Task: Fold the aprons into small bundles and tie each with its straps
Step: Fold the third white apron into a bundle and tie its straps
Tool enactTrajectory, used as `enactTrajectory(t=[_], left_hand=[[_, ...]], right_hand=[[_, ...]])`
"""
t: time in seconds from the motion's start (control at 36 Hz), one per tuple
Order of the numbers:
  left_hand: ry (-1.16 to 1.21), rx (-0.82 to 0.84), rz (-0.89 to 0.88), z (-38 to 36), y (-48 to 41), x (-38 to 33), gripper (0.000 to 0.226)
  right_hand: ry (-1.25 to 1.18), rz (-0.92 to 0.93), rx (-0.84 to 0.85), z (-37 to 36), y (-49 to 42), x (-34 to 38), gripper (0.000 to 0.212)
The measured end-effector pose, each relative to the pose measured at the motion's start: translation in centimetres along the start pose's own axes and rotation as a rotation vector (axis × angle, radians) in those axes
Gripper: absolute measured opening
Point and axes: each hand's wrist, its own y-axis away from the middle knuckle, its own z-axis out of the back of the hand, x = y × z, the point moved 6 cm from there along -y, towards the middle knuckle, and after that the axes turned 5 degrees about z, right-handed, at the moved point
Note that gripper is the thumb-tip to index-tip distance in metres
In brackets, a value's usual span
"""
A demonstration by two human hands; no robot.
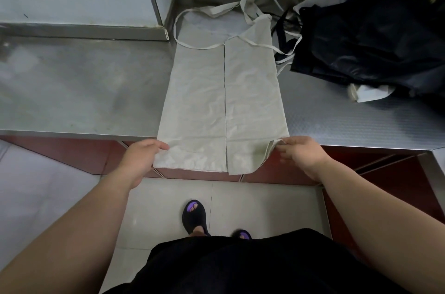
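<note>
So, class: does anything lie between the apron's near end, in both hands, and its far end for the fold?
Nothing visible lies on the beige apron. The left hand and right hand pinch its near end. The dark pile sits right of it, off the cloth, meeting only the right strap.

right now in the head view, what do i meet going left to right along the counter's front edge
left hand holding the apron's left edge → pale apron, its hem hanging over the edge → right hand pinching its right corner
</note>
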Motion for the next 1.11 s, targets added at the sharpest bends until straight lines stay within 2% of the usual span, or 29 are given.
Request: enactTrajectory(t=[0.08,0.19,0.25,0.36,0.39,0.47,0.58,0.75,0.92,1.0,1.11], left_hand=[[0.119,0.065,0.047,0.1,0.0,-0.1,0.034],[0.125,0.167,0.016,-0.5,0.6,-0.6,0.038],[0.106,0.174,-0.007,-0.3,0.3,-0.4,0.033],[0.037,0.117,-0.079,-0.3,0.2,-1.0,0.011],[0.009,0.08,-0.106,-0.3,0.1,-1.2,0.012],[-0.085,-0.071,-0.197,0.2,-0.3,-1.9,0.035],[-0.178,-0.183,-0.299,0.7,-0.7,-3.2,0.044],[-0.096,-0.171,-0.235,0.8,-1.3,-3.8,0.038],[-0.132,-0.109,-0.231,0.5,-2.4,-4.1,0.036],[-0.191,-0.12,-0.278,0.2,-2.9,-4.5,0.026],[-0.273,-0.163,-0.295,-0.1,-3.8,-4.9,0.029]], right_hand=[[0.119,0.062,-0.023,0.5,0.0,0.1,0.012],[0.262,0.126,-0.141,1.4,-0.1,0.7,0.021],[0.347,0.144,-0.181,1.5,-0.2,1.0,0.021],[0.561,0.277,-0.314,1.5,-0.3,2.2,0.03],[0.586,0.32,-0.352,1.5,-0.1,2.7,0.029],[0.563,0.421,-0.386,1.0,0.1,3.9,0.028],[0.449,0.344,-0.401,1.3,-0.3,3.9,0.037],[0.278,0.236,-0.363,0.9,-1.6,3.2,0.036],[0.454,0.091,-0.253,0.5,-3.1,1.5,0.029],[0.446,0.031,-0.25,0.2,-3.4,1.2,0.028],[0.447,0.002,-0.251,-0.1,-3.9,1.2,0.046]])
